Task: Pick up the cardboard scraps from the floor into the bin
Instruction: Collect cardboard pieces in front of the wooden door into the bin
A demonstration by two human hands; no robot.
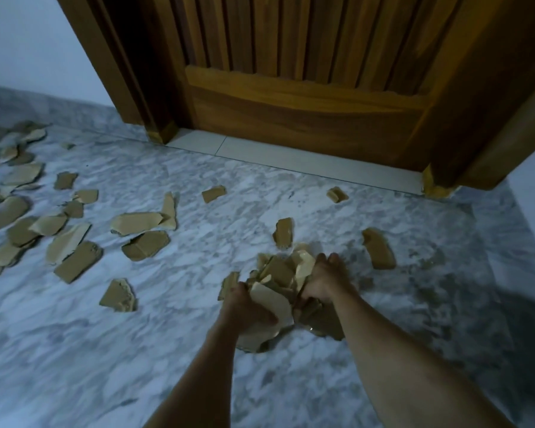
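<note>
Lower centre of frame: left hand [250,307] and right hand [323,281] curl round a loose heap of torn brown cardboard scraps [280,273] on the grey marbled floor [167,350]; pieces likely slip out when lifted, bin unseen.

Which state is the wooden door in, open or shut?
Shut. The wooden door fills its frame, its bottom edge meeting the pale threshold, with no gap showing beyond.
</note>
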